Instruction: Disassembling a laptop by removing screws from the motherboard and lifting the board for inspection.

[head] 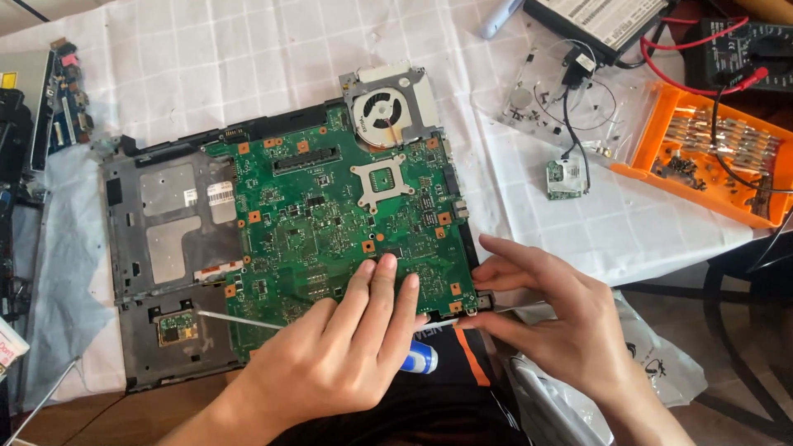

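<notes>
Head view: the left hand [330, 347] lies flat, its fingers [384, 285] held together and pressing on the green circuit board's [330, 215] 6 o'clock edge, gripping nothing. The right hand [549, 318] pinches the board's 5 o'clock corner with narrow fingers. The board sits in a grey laptop chassis [165, 248]; the cooling fan [384, 111] is at 12 o'clock and the orange tray [702, 157] at 2 o'clock on the surface [206, 58].

A white checked cloth [206, 58] covers the wooden table [124, 417]. Bright daylight falls on it. At four o'clock, brown floor [702, 330] shows.
</notes>
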